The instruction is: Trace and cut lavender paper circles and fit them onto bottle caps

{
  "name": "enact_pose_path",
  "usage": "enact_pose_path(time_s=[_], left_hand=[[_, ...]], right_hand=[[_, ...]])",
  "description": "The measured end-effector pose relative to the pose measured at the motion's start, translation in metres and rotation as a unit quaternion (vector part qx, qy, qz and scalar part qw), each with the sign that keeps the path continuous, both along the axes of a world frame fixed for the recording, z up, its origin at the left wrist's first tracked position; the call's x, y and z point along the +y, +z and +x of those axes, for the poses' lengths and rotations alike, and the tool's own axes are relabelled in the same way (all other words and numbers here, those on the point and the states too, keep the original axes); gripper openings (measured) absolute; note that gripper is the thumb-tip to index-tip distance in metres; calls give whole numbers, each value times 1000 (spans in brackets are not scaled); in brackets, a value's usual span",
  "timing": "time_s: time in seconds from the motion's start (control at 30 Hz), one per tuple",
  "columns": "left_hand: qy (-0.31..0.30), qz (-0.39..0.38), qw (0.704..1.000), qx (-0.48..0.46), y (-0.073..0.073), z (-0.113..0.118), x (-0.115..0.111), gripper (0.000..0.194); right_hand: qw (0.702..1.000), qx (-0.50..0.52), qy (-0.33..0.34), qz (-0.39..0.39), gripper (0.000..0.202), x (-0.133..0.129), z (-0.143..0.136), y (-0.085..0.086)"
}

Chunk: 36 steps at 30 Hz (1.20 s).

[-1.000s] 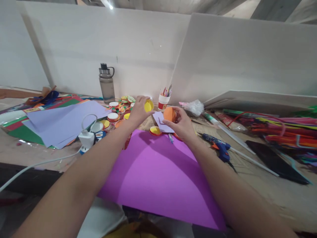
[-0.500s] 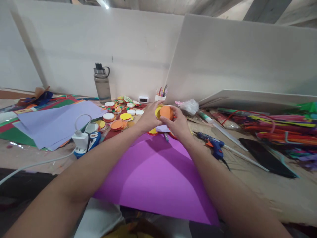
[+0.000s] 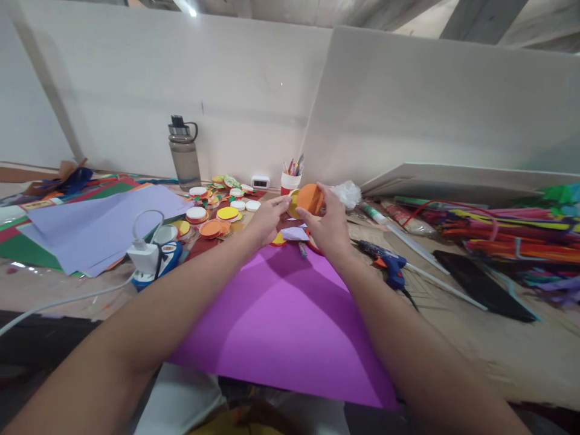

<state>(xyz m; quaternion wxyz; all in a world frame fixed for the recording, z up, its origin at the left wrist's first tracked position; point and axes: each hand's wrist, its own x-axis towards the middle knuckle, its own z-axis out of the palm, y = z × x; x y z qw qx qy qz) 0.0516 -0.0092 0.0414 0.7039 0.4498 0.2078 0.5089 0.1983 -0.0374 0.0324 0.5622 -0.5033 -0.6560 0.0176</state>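
In my right hand [image 3: 330, 220] is an orange paper disc [image 3: 309, 200], tilted and gripped by its edges. My left hand [image 3: 274, 219] pinches a yellow disc [image 3: 293, 204] just to the left, partly behind the orange one. The two discs are close together; whether they touch I cannot tell. Below my hands lie a small pale lilac paper piece [image 3: 294, 234] and a pen-like object [image 3: 302, 249], at the top edge of a large purple sheet [image 3: 290, 326]. More yellow and red round pieces show partly beneath my hands.
Several coloured discs [image 3: 227, 214] lie at left, near a water bottle [image 3: 185, 158] and lilac sheets [image 3: 104, 223]. A power strip [image 3: 158, 266] with a cable sits nearer. At right are a glue gun [image 3: 392, 263], a dark flat object [image 3: 483, 284] and pipe cleaners [image 3: 512, 229]. A pen cup [image 3: 290, 181] stands behind.
My left hand has moved down and left, uncovering the pen cup. The orange disc is turned and raised slightly in my right hand. The view has shifted a little.
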Motion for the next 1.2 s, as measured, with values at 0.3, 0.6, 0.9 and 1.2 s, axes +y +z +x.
enact_pose_path(time_s=[0.3,0.6,0.9,1.2], left_hand=[[5,-35,998,-42,2,6,-7,15],[24,-28,996,-75,1,10,-12,4],[8,5,997,-71,-1,5,-10,16],[1,-2,998,-58,-2,5,-8,19]], right_hand=[[998,-65,0,2,61,-4,-4,0],[999,-34,31,-21,63,-4,-5,0],[955,214,174,-110,43,6,-2,1],[930,283,196,-131,33,5,-3,2]])
